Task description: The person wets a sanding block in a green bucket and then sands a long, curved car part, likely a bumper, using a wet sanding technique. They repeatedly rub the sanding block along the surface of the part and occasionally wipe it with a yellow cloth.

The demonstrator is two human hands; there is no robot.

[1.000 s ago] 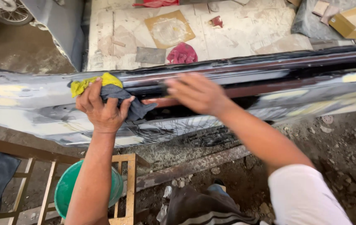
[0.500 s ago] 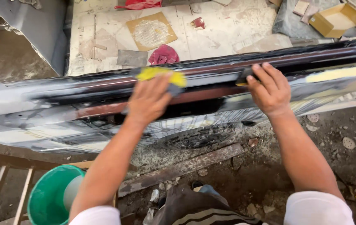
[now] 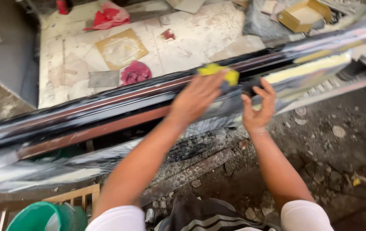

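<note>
- Two hands working along long glossy black panel [image 3: 119, 107], lying slantwise across wooden stand [image 3: 74, 196].
- Left hand [image 3: 196, 100] pressing yellow sponge [image 3: 219, 72] w/ dark cloth flat onto panel's top edge; fingers spread over it, palm down — holding by pressure rather than a closed fist.
- Right hand [image 3: 258, 109] just beside it, fingers curled half-open round panel's lower lip; touching edge, nothing carried in it as far as showing.
- Shifting rightward vs 0.5 s ago: sponge then sitting nearer mid-panel, now well along toward yellow-taped stretch [image 3: 307, 68]. Vs 1 s ago, even further left, near stand.
- Judging from that: wiping/rubbing pass progressing steadily along the length, left stretch already covered, right end w/ tape not yet reached.
- Right hand moving closer to left than before — probably steadying panel near the rubbing spot.
- Sitting below: green bucket [image 3: 41, 218] at lower left, rubble underfoot; beyond panel, pink rag [image 3: 136, 72], cardboard box [image 3: 305, 15] on pale floor.
- Blurring on panel & arms, so exact finger contact hard to tell.
</note>
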